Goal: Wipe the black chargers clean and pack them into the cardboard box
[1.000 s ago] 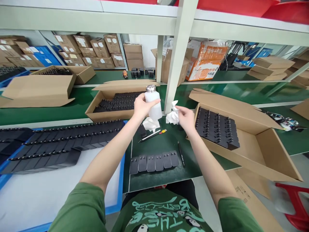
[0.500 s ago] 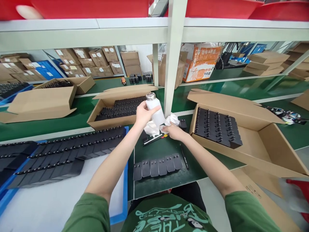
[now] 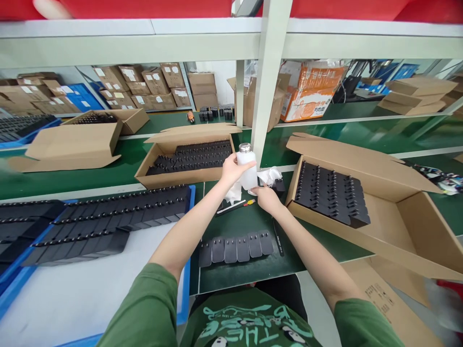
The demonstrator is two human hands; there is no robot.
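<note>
My left hand (image 3: 232,169) is wrapped round a translucent white bottle (image 3: 248,168) with a metal top, held upright at the foot of the shelf post. Just below the bottle's base, my right hand (image 3: 266,196) pinches the edge of a small white tissue (image 3: 254,190), mostly hidden by the fingers. Crumpled white tissue (image 3: 270,176) lies behind the right hand, and another crumpled tissue (image 3: 234,193) is left of the bottle. Nearer to me, a pen-like tool (image 3: 231,207) and a row of several black flat pieces (image 3: 236,248) with small metal studs lie on the green mat.
Black tweezers (image 3: 278,238) lie right of the row. Open cartons of black pieces stand at the back left (image 3: 188,177) and right (image 3: 383,226). A blue-rimmed tray (image 3: 186,289) is at my left. The shelf post (image 3: 269,82) rises behind the bottle.
The bottle in my left hand has gone from tilted to upright and shifted slightly right. My right hand is now closer under its base. The view has also shifted a little.
</note>
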